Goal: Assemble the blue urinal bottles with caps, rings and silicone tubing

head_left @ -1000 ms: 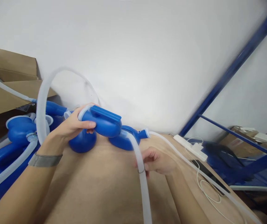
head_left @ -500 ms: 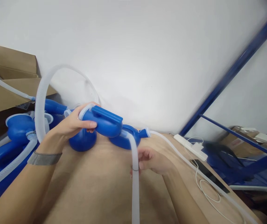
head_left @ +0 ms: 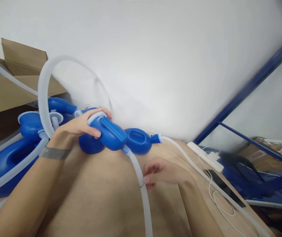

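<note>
My left hand (head_left: 89, 123) is wrapped round the pale-rimmed end of a blue plastic urinal bottle (head_left: 111, 135), which is tilted with its handle side up. From its lower end a translucent hose (head_left: 136, 166) runs down toward me. A thin dark tie (head_left: 142, 185) circles this hose. Beside it is my right hand (head_left: 159, 172), fingers curled and thumb tip at the hose's right edge by the tie; what the fingertips pinch, if anything, is too small to make out. A second blue urinal bottle (head_left: 138, 149) lies behind, against the wall.
More blue bottles (head_left: 30, 126) with ribbed hoses (head_left: 43, 98) crowd the left, by an open cardboard box (head_left: 20, 93). On the right lie a power strip (head_left: 205, 156), a dark phone (head_left: 226, 187), a white cable and another hose (head_left: 192, 164). A blue metal frame (head_left: 249, 82) stands beyond.
The held bottle now tips further down to the right and its hose slants. My right fingers, partly behind the hose before, are now at its right side. The view has shifted slightly.
</note>
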`<state>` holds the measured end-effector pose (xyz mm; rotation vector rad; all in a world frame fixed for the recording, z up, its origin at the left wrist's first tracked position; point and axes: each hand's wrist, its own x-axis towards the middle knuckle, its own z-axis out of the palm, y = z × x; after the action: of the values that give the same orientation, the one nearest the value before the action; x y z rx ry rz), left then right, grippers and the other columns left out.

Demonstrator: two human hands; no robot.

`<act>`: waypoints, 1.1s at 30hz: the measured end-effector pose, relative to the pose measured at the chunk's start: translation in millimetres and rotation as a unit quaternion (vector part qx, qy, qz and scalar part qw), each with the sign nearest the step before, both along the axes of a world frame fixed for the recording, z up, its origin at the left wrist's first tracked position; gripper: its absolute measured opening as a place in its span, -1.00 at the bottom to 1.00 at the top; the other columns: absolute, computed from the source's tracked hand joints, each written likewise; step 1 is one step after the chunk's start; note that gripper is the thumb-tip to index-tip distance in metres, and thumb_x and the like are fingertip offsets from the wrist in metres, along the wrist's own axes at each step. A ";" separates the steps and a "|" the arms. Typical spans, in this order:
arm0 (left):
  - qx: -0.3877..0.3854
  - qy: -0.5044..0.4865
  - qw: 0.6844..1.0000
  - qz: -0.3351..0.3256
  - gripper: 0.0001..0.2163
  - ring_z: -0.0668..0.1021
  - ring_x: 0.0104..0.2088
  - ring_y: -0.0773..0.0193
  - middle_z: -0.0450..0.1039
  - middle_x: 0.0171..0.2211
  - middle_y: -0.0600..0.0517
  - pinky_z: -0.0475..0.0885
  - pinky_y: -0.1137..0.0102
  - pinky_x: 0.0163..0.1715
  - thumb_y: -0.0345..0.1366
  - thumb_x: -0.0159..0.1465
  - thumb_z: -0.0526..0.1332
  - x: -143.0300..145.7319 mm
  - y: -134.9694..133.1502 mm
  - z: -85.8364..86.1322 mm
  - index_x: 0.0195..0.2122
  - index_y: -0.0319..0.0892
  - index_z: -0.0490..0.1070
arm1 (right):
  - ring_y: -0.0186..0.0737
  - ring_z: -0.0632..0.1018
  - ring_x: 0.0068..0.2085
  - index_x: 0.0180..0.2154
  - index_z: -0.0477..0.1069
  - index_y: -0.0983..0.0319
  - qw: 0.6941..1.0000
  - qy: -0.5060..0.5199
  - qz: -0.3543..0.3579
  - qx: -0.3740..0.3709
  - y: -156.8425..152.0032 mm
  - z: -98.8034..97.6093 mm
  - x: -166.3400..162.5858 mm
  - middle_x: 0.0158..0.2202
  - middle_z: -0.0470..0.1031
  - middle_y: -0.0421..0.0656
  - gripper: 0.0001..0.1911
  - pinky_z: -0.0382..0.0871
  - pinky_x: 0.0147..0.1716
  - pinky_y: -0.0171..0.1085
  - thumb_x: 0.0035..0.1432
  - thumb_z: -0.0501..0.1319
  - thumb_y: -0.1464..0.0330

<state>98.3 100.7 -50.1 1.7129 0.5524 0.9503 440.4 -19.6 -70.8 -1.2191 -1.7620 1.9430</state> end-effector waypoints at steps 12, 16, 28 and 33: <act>-0.187 -0.236 0.952 0.053 -0.59 0.42 -0.57 0.43 0.35 -0.56 0.17 0.38 0.55 -0.57 -0.08 0.03 0.60 60.5 -1.2 -15.5 -0.37 -0.18 0.43 | -0.38 0.56 -0.37 -0.31 0.61 0.25 0.994 0.098 -0.045 -0.006 -9.1 -30.8 -57.1 -0.38 0.61 -0.24 -0.49 0.45 -0.27 -0.31 -0.09 0.60 -0.01; -0.262 -0.200 0.944 0.002 -0.61 0.63 -0.36 0.23 0.55 -0.35 0.05 0.60 0.35 -0.30 -0.08 0.14 0.56 92.3 -25.5 -13.2 -0.19 -0.17 0.46 | -0.38 0.51 -0.43 -0.38 0.57 0.25 0.983 0.102 -0.139 0.057 -7.7 -32.5 -57.8 -0.46 0.56 -0.26 -0.48 0.40 -0.36 -0.31 -0.14 0.62 -0.02; -0.234 -0.103 0.966 -0.026 -0.34 0.76 -0.27 0.05 0.70 -0.11 -0.19 0.66 0.28 -0.28 -0.39 0.06 0.61 113.5 -50.8 -11.9 0.15 -0.20 0.38 | -0.33 0.50 -0.44 -0.40 0.57 0.25 0.981 0.048 -0.170 0.083 -6.2 -15.2 -44.7 -0.49 0.55 -0.23 -0.46 0.39 -0.34 -0.26 -0.17 0.61 -0.04; -0.220 -0.104 0.970 0.015 -0.42 0.75 -0.31 0.10 0.70 -0.11 -0.17 0.69 0.24 -0.22 -0.54 0.02 0.57 110.3 -52.1 -8.4 0.02 -0.22 0.36 | -0.33 0.49 -0.42 -0.40 0.55 0.24 0.975 0.034 -0.185 0.117 -6.1 -22.5 -46.2 -0.49 0.53 -0.24 -0.46 0.35 -0.34 -0.27 -0.10 0.57 -0.08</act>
<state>208.6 48.5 -58.5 1.1969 0.5985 0.9339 394.2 -25.7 -93.3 -1.2710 -1.5447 1.5051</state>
